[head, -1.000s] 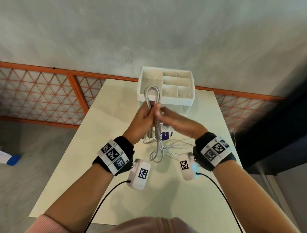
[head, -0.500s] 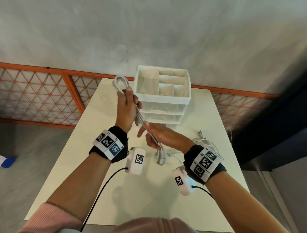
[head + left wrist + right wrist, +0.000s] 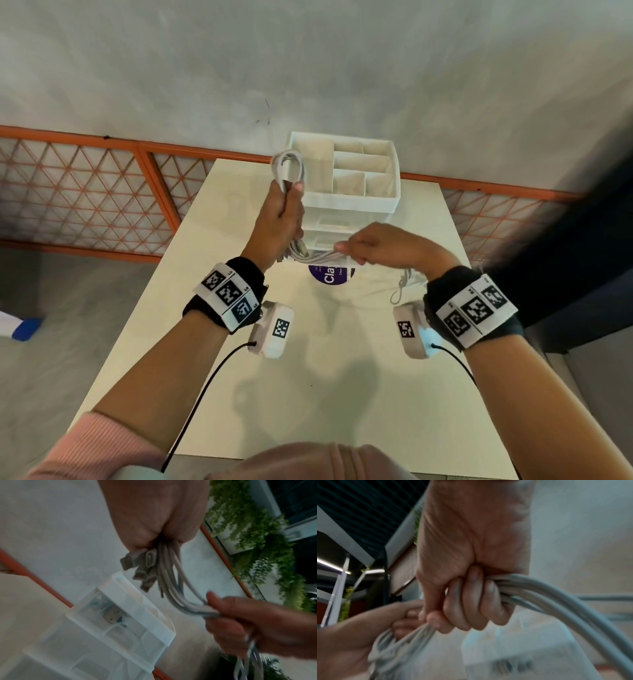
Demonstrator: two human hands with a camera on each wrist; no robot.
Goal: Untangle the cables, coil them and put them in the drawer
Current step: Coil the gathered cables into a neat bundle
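The left hand's grip (image 3: 282, 219) is closed round the white cable bundle (image 3: 289, 168), its loop held up beside the drawer unit (image 3: 346, 192). Connectors (image 3: 142, 566) are seen below the fist. Rightward, the strands are clenched by the right hand (image 3: 373, 245) above the tabletop (image 3: 308, 394).
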